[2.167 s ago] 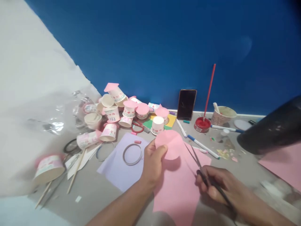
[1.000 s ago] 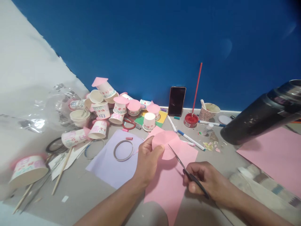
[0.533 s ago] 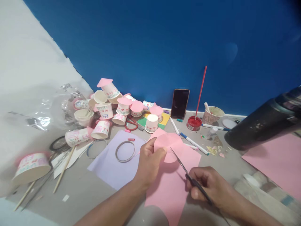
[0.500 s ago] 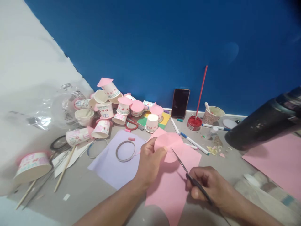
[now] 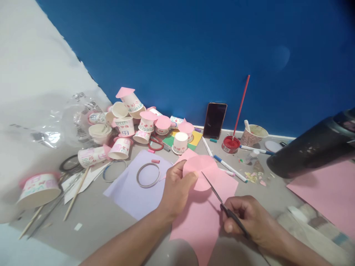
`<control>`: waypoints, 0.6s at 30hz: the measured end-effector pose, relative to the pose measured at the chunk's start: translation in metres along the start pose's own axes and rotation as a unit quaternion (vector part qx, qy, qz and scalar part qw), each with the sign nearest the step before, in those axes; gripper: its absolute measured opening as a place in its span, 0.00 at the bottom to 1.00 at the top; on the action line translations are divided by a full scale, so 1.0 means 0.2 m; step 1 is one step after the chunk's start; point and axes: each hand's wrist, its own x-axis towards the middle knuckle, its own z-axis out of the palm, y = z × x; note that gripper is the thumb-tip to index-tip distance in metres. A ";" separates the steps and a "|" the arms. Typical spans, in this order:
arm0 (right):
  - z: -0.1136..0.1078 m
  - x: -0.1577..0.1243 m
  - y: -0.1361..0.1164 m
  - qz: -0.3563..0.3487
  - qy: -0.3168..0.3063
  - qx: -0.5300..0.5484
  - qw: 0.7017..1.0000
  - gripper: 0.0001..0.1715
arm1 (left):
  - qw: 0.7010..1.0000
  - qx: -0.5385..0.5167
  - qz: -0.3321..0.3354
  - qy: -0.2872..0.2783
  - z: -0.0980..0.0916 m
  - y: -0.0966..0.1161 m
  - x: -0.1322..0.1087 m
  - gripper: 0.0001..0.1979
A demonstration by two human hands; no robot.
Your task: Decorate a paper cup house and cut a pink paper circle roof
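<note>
A round pink paper disc (image 5: pixel 206 164) is pinched at its left edge between the thumb and fingers of my left hand (image 5: pixel 179 184). My right hand (image 5: pixel 244 218) is closed around the dark handles of a pair of scissors (image 5: pixel 216 191). Their blades lie over the disc from its lower right, tips near its middle; whether they are cutting into it I cannot tell. Below both hands spreads a larger pink paper sheet (image 5: pixel 199 218) with a curved cut-out at its lower left. A plain-topped paper cup (image 5: pixel 180 143) stands upside down just behind the disc.
Several decorated paper cups (image 5: pixel 124 127) with pink tops are heaped at the back left. Lilac paper (image 5: pixel 130 201) carries a tape ring (image 5: pixel 148 175). A phone (image 5: pixel 215 120) leans on the blue wall, beside a red pot (image 5: pixel 230 144). Right stands a dark bottle (image 5: pixel 302 147), tilted in view.
The view has shifted slightly. My left hand still pinches the disc, and the scissors stay over it with little visible movement.
</note>
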 end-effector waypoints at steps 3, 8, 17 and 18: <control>0.00 0.00 0.00 0.003 0.003 -0.004 1.000 0.33 | 1.000 -0.004 0.001 0.000 0.01 0.01 0.00 0.05; 0.00 -0.01 -0.01 -0.005 -0.007 -0.034 0.999 0.32 | 1.000 -0.013 -0.003 -0.011 0.02 0.01 -0.01 0.07; 0.00 -0.01 -0.03 -0.002 -0.008 -0.030 0.999 0.33 | 0.999 -0.043 -0.011 -0.001 0.02 0.01 -0.02 0.07; 0.00 -0.01 -0.04 -0.002 -0.010 -0.030 0.999 0.33 | 0.999 -0.047 -0.013 -0.001 0.02 0.01 -0.02 0.07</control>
